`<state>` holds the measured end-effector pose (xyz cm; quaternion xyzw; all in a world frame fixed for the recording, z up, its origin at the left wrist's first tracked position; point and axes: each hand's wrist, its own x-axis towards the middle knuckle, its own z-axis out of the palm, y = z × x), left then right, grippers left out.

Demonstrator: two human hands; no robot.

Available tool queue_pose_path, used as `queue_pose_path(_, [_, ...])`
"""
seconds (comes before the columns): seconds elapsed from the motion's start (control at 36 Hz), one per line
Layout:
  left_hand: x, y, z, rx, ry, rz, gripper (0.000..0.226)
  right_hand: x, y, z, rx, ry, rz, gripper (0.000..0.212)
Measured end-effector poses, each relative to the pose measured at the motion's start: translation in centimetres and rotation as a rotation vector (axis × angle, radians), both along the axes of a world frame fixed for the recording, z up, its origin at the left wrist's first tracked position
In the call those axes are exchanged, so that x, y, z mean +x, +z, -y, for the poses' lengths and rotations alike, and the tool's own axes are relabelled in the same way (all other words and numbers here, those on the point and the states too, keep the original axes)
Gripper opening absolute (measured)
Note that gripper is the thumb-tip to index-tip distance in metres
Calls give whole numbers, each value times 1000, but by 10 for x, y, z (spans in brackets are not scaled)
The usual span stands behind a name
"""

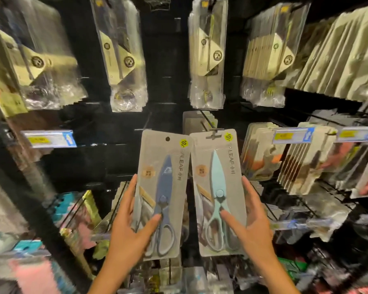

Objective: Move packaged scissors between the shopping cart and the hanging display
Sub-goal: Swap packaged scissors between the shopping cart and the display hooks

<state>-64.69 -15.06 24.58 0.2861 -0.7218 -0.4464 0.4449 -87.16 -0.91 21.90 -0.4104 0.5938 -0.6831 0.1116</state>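
Observation:
My left hand point(134, 228) grips a grey pack of dark blue scissors point(164, 192) by its lower half, thumb on the front. My right hand point(250, 225) grips a matching pack of pale teal scissors point(218, 192) the same way. Both packs are upright, side by side, in front of the hanging display. The top of the teal pack sits at the tip of a black peg hook point(208, 124) that carries more grey packs behind it. The blue pack's hang hole is free of any hook. No shopping cart is in view.
Clear blister packs of scissors point(206, 56) hang in rows above. Grey card packs point(306, 158) fill the hooks to the right. Price tags point(49, 139) point(292, 135) jut out on peg ends. Colourful packs point(77, 217) hang at lower left.

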Motion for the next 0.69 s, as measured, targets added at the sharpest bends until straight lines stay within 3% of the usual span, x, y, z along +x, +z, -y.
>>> queue_pose_path(0.69, [-10, 7, -16, -22, 90, 27, 94, -17, -5, 13, 10, 57, 83, 87])
